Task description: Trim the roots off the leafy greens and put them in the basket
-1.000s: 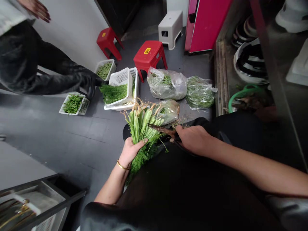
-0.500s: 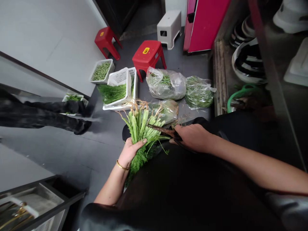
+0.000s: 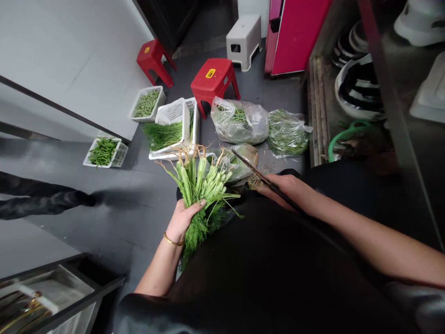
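Note:
A bunch of fennel greens (image 3: 200, 185) is gripped around its stems by my left hand (image 3: 184, 216), which wears a gold bracelet. Pale stems and tan roots point away from me, while the feathery leaves hang down over my dark clothing. My right hand (image 3: 287, 188) is closed on a pair of scissors (image 3: 251, 168) with rusty-looking blades. Their tips lie to the right of the roots, apart from the bunch, above a clear plastic bag (image 3: 245, 160). Fingers and clothing partly hide the handles.
White baskets hold more feathery greens (image 3: 167, 134), green beans (image 3: 146, 103) and green peppers (image 3: 103, 150). Bagged greens (image 3: 239, 123) lie by a red stool (image 3: 213, 80). Another person's legs (image 3: 41, 195) are at left; a metal shelf (image 3: 392, 93) stands at right.
My right hand has drawn the scissors rightward, away from the stems, and tilted them upward. The bunch has shifted slightly left. The other person's legs have moved left, uncovering the pepper basket.

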A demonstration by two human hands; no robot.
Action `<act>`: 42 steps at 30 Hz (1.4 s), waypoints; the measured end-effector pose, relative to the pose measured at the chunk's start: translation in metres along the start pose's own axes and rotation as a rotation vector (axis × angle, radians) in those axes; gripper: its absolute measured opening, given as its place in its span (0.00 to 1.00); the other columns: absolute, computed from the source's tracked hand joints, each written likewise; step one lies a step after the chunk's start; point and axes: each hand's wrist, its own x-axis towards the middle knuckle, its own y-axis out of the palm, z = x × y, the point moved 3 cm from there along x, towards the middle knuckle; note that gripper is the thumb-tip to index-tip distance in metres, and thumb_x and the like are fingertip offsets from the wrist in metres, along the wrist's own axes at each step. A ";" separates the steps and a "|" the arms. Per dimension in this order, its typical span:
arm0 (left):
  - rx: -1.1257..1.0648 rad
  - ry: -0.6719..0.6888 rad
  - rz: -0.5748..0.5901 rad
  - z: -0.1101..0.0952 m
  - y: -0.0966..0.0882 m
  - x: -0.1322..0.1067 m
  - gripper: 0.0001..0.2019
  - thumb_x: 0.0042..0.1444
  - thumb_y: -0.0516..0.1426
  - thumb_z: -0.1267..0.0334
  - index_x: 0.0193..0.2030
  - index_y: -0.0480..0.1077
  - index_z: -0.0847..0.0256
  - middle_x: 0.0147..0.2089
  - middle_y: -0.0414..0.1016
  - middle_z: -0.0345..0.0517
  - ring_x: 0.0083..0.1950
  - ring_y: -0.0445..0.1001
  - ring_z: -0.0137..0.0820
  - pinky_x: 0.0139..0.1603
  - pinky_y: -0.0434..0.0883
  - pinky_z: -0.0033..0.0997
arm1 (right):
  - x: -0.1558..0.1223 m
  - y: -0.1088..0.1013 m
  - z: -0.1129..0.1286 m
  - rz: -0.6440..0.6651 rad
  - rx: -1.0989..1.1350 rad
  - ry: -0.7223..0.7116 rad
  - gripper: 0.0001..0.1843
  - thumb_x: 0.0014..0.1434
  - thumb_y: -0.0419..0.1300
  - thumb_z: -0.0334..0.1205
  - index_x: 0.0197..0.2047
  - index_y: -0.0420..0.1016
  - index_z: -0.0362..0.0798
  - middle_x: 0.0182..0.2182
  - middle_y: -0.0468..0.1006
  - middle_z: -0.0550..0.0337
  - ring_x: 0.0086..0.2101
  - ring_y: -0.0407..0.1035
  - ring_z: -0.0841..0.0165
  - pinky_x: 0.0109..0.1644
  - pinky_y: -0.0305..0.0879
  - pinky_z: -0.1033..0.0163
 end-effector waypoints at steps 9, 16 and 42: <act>0.084 0.036 0.029 -0.001 0.005 -0.005 0.14 0.44 0.65 0.58 0.33 0.76 0.67 0.32 0.79 0.47 0.33 0.75 0.34 0.38 0.71 0.31 | 0.010 0.002 0.015 0.243 -0.253 0.041 0.27 0.64 0.40 0.58 0.41 0.67 0.44 0.32 0.79 0.46 0.34 0.75 0.55 0.32 0.59 0.60; 0.024 0.006 0.027 0.004 0.004 -0.007 0.13 0.44 0.65 0.59 0.34 0.76 0.66 0.34 0.79 0.46 0.34 0.74 0.33 0.38 0.71 0.30 | 0.015 0.009 0.011 0.222 -0.310 0.051 0.25 0.64 0.41 0.56 0.42 0.68 0.44 0.31 0.79 0.47 0.33 0.75 0.55 0.31 0.58 0.60; 0.267 0.074 0.136 0.000 0.004 -0.010 0.11 0.44 0.63 0.58 0.26 0.74 0.67 0.25 0.75 0.44 0.27 0.70 0.30 0.31 0.68 0.29 | 0.013 -0.026 0.016 0.260 -0.512 -0.007 0.17 0.61 0.49 0.44 0.44 0.69 0.41 0.29 0.79 0.44 0.32 0.75 0.53 0.27 0.58 0.61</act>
